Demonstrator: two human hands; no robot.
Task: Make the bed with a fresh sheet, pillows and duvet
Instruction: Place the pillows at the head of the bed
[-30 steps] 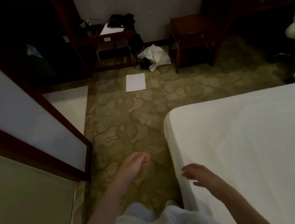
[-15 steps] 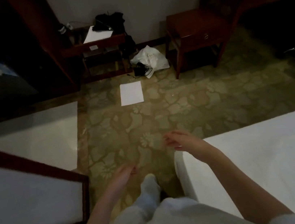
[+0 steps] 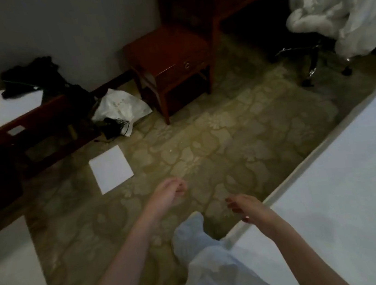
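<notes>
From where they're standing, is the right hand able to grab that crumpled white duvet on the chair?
Probably not yet. The right hand hangs empty by the near corner of the white-sheeted bed, while the crumpled white duvet lies far across open patterned carpet. Nothing blocks the way; they must walk over.

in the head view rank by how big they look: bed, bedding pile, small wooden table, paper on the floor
1. bed
2. bedding pile and small wooden table: look alike, unsure
3. paper

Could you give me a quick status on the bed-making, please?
Left hand and right hand empty, over carpet. Bed sheeted, bare. Duvet heaped on chair ahead. Path clear.
</notes>
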